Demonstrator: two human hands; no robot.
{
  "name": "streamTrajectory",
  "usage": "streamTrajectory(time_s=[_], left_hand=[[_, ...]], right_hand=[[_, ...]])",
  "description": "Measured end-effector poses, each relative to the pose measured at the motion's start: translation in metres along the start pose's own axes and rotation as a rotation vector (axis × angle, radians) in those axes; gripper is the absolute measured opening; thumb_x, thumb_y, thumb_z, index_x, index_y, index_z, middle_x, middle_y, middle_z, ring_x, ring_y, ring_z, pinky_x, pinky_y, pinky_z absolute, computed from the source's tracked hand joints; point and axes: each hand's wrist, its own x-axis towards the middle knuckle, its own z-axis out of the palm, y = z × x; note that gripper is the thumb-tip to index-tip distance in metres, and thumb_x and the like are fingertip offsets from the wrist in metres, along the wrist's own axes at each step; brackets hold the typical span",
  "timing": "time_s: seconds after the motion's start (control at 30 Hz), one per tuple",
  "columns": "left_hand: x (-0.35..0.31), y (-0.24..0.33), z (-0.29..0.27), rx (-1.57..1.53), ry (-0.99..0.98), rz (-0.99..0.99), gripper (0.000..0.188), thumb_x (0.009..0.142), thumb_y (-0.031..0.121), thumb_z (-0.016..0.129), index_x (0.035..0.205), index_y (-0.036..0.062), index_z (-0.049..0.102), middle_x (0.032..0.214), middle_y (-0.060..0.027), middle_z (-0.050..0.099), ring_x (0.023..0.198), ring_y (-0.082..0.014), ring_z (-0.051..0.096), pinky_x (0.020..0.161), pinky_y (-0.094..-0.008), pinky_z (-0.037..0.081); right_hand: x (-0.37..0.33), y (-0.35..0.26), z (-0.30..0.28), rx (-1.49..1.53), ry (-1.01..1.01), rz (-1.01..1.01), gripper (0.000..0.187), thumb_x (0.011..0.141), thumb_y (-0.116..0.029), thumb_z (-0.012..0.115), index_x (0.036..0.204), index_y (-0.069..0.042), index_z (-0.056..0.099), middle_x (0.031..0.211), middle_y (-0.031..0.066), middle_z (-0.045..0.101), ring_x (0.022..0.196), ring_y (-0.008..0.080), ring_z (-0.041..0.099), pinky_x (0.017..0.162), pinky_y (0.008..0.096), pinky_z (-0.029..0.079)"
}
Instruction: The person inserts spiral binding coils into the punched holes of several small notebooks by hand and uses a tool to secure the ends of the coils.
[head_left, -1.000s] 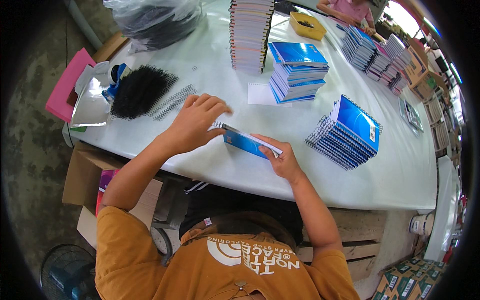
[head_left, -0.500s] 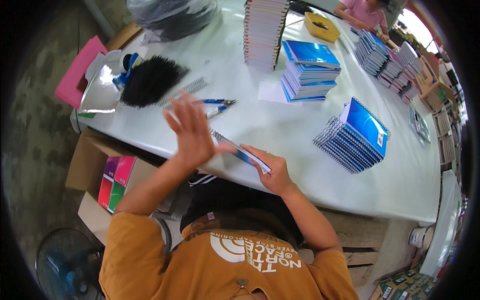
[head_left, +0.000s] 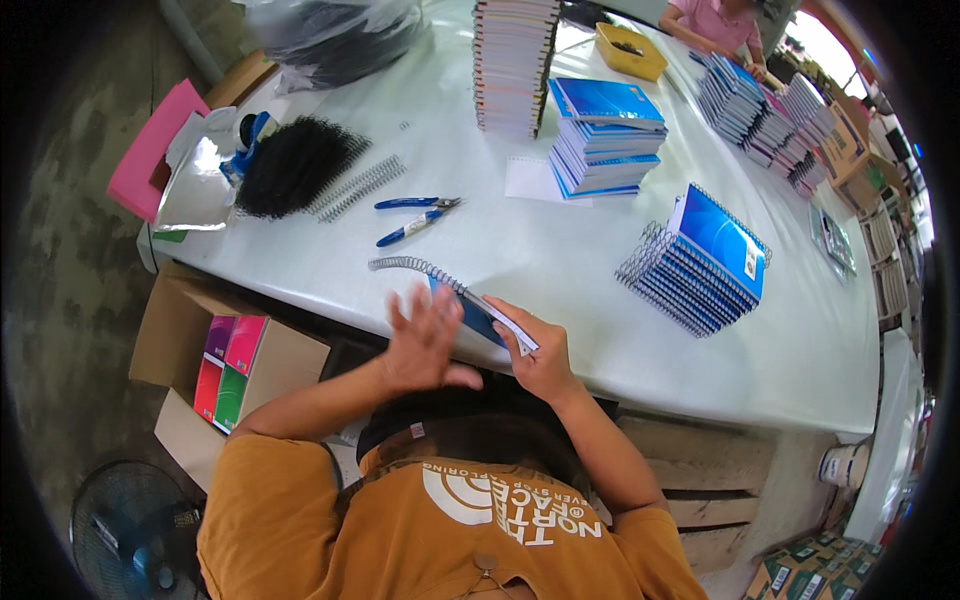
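My right hand (head_left: 543, 352) grips one end of a blue notebook (head_left: 468, 313), held on edge near the table's front. A wire spiral coil (head_left: 405, 264) runs along the notebook's upper edge, and its free end sticks out to the left. My left hand (head_left: 428, 350), slightly blurred, hovers beside the notebook with fingers spread and nothing in it. Beyond the coil lie blue-handled cutting pliers (head_left: 408, 203) and a blue-and-white pen-like tool (head_left: 408, 230). Farther left sit a heap of black spiral coils (head_left: 300, 165) and several loose coils (head_left: 362, 185).
Spiral-bound blue notebooks (head_left: 700, 265) are stacked at the right, with another blue stack (head_left: 608, 140) behind. A tall notebook pile (head_left: 512, 70) and yellow tub (head_left: 630, 52) stand farther back. At lower left are an open carton (head_left: 290, 362) and a fan (head_left: 135, 530). A person (head_left: 722, 28) sits across the table.
My left hand has dropped down and toward me from above the coil, uncovering the coil's free end and the tools. My right hand keeps its grip on the notebook.
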Motion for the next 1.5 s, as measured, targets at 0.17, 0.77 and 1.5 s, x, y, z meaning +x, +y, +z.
streamTrajectory(time_s=[0.17,0.77,1.5], left_hand=[[0.085,-0.035,-0.032,-0.171,-0.021,-0.116,0.034,0.073,0.043,0.065,0.062,0.0121,0.055,0.06,-0.0007,0.052,0.055,-0.0181,0.051,0.056,-0.0313,0.035],[0.077,-0.04,-0.001,-0.135,-0.015,-0.271,0.029,0.088,0.024,0.054,0.067,0.0041,0.05,0.067,-0.0109,0.05,0.063,-0.0273,0.049,0.058,-0.0394,0.036],[0.083,-0.007,-0.017,0.144,0.127,-0.033,0.111,0.076,0.079,0.019,0.137,-0.0107,-0.001,0.144,-0.0295,-0.007,0.134,-0.0434,-0.009,0.105,-0.0559,-0.007]], right_hand=[[0.001,-0.006,0.002,0.29,0.02,0.131,0.029,0.087,-0.01,0.058,0.114,-0.001,0.057,0.1,0.0132,0.065,0.089,0.0171,0.063,0.078,0.0256,0.046],[-0.007,-0.001,-0.02,0.194,-0.03,0.212,0.028,0.087,-0.011,0.056,0.114,-0.004,0.056,0.092,0.0172,0.063,0.077,0.0267,0.062,0.07,0.0338,0.046],[-0.006,0.004,0.021,-0.043,0.046,-0.034,0.037,0.076,-0.001,0.059,0.112,-0.003,0.053,0.092,0.0179,0.063,0.074,0.0341,0.062,0.064,0.0387,0.05]])
